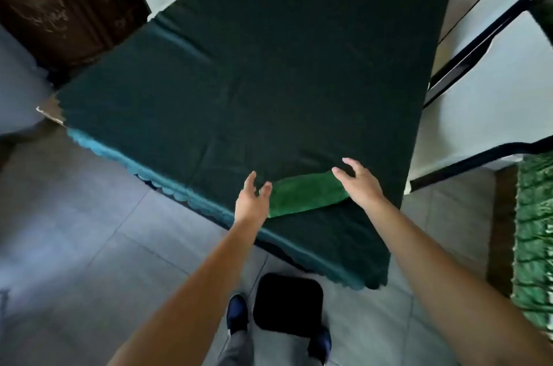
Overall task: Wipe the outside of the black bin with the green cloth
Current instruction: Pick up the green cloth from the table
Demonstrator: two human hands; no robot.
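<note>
The black bin [288, 302] stands unwiped on the floor between the person's feet, below the bench's near edge, while the green cloth [305, 195] lies on the bench by that edge between the left hand [253, 201] and right hand [360, 184], whose fingers are spread and empty, so seemingly all the wiping remains.

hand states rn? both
Left hand: open, empty, at one end of the green cloth.
Right hand: open, empty, at its other end.
</note>
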